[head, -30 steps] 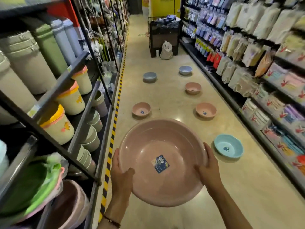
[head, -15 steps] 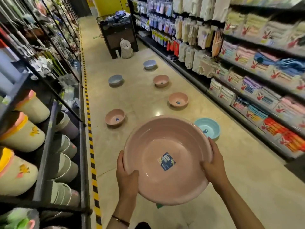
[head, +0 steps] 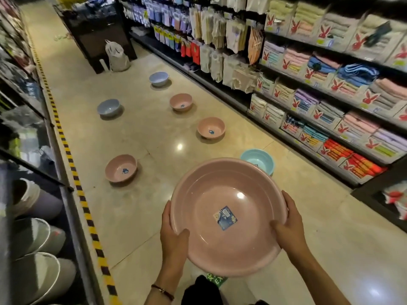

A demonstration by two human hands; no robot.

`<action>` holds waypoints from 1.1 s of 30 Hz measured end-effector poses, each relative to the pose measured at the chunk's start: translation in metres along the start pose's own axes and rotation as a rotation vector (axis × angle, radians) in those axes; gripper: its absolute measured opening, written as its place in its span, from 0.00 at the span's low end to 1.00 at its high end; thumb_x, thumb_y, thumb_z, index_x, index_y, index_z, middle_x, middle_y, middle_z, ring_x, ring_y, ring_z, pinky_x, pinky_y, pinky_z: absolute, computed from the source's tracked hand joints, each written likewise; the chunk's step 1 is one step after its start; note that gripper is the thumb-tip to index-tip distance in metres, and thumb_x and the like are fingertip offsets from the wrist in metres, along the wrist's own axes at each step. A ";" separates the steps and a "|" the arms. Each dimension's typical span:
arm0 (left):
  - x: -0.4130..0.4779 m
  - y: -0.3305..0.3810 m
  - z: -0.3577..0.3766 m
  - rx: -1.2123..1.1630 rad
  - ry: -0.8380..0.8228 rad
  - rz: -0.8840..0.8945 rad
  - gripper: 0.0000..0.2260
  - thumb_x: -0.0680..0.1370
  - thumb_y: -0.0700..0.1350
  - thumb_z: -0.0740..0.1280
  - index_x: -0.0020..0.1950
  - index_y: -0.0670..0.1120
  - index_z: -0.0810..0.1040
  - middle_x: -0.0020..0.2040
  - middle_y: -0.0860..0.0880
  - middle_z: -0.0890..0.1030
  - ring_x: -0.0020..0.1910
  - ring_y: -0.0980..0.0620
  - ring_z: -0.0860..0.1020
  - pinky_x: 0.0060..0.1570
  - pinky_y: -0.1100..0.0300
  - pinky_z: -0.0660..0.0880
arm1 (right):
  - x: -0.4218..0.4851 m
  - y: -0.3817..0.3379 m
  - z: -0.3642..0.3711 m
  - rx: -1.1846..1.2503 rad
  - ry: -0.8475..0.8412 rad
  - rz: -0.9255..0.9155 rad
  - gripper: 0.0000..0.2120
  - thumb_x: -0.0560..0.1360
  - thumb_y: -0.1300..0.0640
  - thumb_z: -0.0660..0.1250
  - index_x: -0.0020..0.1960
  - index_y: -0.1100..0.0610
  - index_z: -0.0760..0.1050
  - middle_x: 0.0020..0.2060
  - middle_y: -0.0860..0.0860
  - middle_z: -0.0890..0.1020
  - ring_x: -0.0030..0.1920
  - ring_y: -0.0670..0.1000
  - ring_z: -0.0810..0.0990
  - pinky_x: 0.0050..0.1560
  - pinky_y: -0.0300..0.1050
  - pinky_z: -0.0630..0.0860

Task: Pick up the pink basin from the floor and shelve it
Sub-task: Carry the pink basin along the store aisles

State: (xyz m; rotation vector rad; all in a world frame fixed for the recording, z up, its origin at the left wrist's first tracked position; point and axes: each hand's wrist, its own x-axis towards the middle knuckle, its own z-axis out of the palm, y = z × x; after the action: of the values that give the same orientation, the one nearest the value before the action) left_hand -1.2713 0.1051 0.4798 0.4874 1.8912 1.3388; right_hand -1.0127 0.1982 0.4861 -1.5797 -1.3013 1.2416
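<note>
View swung right; pink basin (head: 220,245) still gripped at rim by left hand (head: 174,236), right hand (head: 288,227).

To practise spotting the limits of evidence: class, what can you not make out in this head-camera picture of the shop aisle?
Head view throughout.
- Print on the label in the held pink basin: too small, blurred.
- Near side of the teal basin: hidden behind the pink basin.
- Fingers of the left hand and right hand: hidden under the basin.
- Goods on the left shelves: blurred, cut by the frame edge.
</note>
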 end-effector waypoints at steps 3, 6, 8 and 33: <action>0.038 0.008 -0.011 0.043 -0.063 -0.012 0.45 0.72 0.26 0.64 0.75 0.70 0.66 0.68 0.61 0.76 0.64 0.54 0.78 0.62 0.49 0.81 | 0.007 -0.005 0.025 0.021 0.070 0.070 0.40 0.60 0.60 0.65 0.73 0.45 0.71 0.60 0.40 0.81 0.59 0.47 0.81 0.51 0.48 0.80; 0.073 0.015 -0.016 0.074 -0.129 -0.011 0.45 0.72 0.26 0.64 0.75 0.71 0.66 0.66 0.63 0.76 0.62 0.57 0.78 0.60 0.49 0.81 | 0.016 -0.005 0.044 0.039 0.121 0.114 0.43 0.61 0.61 0.66 0.77 0.50 0.68 0.65 0.50 0.79 0.63 0.55 0.79 0.59 0.61 0.80; 0.093 0.017 -0.014 0.110 -0.165 -0.007 0.44 0.73 0.26 0.64 0.73 0.73 0.66 0.65 0.64 0.77 0.61 0.57 0.79 0.56 0.54 0.81 | 0.021 -0.004 0.053 0.037 0.145 0.147 0.41 0.65 0.65 0.68 0.77 0.50 0.68 0.65 0.51 0.79 0.63 0.56 0.79 0.62 0.64 0.79; 0.213 -0.103 0.142 0.251 -0.095 -0.157 0.43 0.73 0.30 0.69 0.79 0.67 0.65 0.67 0.70 0.76 0.64 0.69 0.76 0.59 0.63 0.79 | 0.207 0.170 0.041 -0.017 -0.021 0.357 0.37 0.70 0.58 0.71 0.75 0.36 0.67 0.62 0.37 0.81 0.60 0.45 0.81 0.53 0.52 0.83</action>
State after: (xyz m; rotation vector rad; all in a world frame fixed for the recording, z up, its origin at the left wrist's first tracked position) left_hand -1.2892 0.2996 0.2852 0.5057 1.9842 0.9658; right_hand -1.0017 0.3607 0.2697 -1.8726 -1.0730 1.4661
